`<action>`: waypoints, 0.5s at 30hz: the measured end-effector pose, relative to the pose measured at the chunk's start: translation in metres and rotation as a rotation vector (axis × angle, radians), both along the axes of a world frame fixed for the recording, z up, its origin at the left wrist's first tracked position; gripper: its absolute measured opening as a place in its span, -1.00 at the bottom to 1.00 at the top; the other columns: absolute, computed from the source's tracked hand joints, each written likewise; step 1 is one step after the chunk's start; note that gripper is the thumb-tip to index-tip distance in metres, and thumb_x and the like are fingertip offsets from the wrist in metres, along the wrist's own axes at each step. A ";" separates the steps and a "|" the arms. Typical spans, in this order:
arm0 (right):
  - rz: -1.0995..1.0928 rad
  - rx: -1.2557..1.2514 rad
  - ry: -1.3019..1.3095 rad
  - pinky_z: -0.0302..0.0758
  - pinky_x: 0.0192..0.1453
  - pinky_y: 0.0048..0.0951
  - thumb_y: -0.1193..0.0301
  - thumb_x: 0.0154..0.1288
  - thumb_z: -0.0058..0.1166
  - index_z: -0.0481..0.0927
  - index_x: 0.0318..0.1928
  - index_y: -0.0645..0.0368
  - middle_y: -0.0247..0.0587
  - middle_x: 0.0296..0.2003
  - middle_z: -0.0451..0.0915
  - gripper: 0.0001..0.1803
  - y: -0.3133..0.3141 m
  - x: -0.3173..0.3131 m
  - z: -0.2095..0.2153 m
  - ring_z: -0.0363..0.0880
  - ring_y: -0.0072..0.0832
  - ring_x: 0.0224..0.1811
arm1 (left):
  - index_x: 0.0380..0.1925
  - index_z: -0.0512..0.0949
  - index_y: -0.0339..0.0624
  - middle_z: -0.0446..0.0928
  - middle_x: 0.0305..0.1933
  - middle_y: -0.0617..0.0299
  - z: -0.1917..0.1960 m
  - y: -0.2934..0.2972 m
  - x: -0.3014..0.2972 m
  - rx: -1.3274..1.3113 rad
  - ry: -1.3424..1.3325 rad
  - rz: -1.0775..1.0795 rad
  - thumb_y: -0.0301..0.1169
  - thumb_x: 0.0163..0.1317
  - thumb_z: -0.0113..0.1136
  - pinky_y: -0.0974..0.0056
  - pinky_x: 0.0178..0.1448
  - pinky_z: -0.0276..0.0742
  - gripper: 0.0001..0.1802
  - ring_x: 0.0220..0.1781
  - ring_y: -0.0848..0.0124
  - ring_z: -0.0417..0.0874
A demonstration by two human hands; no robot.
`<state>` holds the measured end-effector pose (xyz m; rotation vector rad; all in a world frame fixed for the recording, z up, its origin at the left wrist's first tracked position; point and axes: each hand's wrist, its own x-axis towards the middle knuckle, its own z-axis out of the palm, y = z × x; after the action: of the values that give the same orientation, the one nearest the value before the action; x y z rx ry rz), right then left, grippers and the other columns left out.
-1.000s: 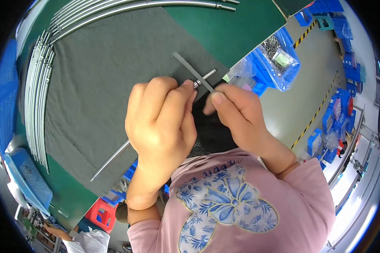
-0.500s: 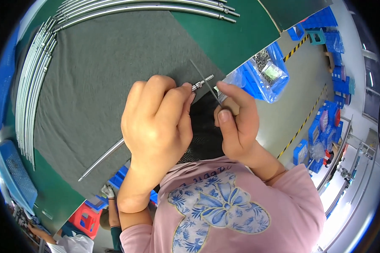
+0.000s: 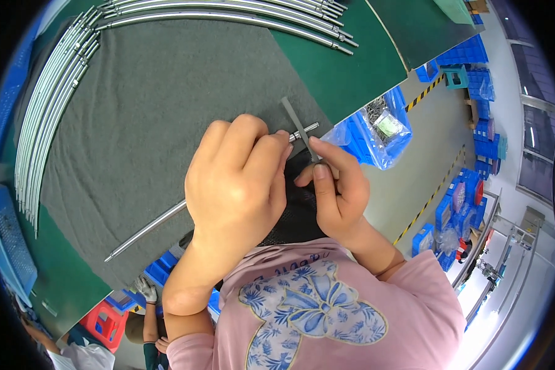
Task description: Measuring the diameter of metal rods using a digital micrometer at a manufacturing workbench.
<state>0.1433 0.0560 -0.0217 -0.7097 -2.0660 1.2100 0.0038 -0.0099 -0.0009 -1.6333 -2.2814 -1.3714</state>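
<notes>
A slim metal rod (image 3: 145, 235) slants up from the lower left over the dark grey cloth (image 3: 154, 92). My left hand (image 3: 234, 179) is closed round it near its stepped end, which pokes out past the fingertips. Between thumb and fingers, my right hand (image 3: 342, 191) pinches a flat grey file-like strip (image 3: 291, 115). The strip lies across the protruding rod end, its broad face turned partly up. Whether strip and metal touch is not clear. My left fingers hide the rod's middle stretch.
Metal rods (image 3: 55, 117) lie in a row at the left; more rods (image 3: 228, 18) lie along the far side of the green table (image 3: 345, 74). A blue bin (image 3: 396, 148) with bagged small parts stands at right. Another person's gloved hand (image 3: 146, 290) shows below, near a red stool (image 3: 105, 327).
The strip has turned from edge-on to showing its broad face, and my right hand has shifted slightly left and closer to my left hand. The whole view has shifted a little.
</notes>
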 end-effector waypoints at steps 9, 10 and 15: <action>0.078 0.606 -0.307 0.22 -0.71 -0.43 0.63 -0.13 -0.03 0.44 0.05 0.27 -0.32 -0.73 0.26 -0.43 0.016 0.008 0.016 0.27 -0.45 -0.78 | -0.53 0.52 -0.25 0.37 -0.50 0.21 0.010 0.013 0.000 0.030 -0.030 -0.036 -0.60 -0.22 0.22 0.27 -0.48 0.31 -0.84 -0.51 0.27 0.37; 0.042 0.627 -0.268 0.16 -0.73 -0.41 0.57 -0.11 0.00 0.42 0.08 0.20 -0.33 -0.72 0.21 -0.41 0.018 0.003 0.013 0.22 -0.43 -0.79 | -0.53 0.52 -0.25 0.38 -0.50 0.19 0.012 0.015 0.002 0.012 -0.023 -0.028 -0.60 -0.20 0.22 0.26 -0.47 0.31 -0.86 -0.51 0.25 0.37; 0.066 0.625 -0.328 0.10 -0.73 -0.40 0.57 -0.15 0.04 0.40 0.13 0.14 -0.36 -0.73 0.18 -0.34 0.003 0.014 0.018 0.17 -0.44 -0.80 | -0.52 0.52 -0.26 0.38 -0.49 0.15 0.008 -0.002 0.000 -0.056 0.015 0.003 -0.61 -0.13 0.20 0.22 -0.45 0.29 -0.89 -0.49 0.21 0.37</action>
<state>0.1570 0.0589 -0.0033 -0.5603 -2.5641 0.4322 0.0037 -0.0118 0.0068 -1.6492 -2.3340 -1.3012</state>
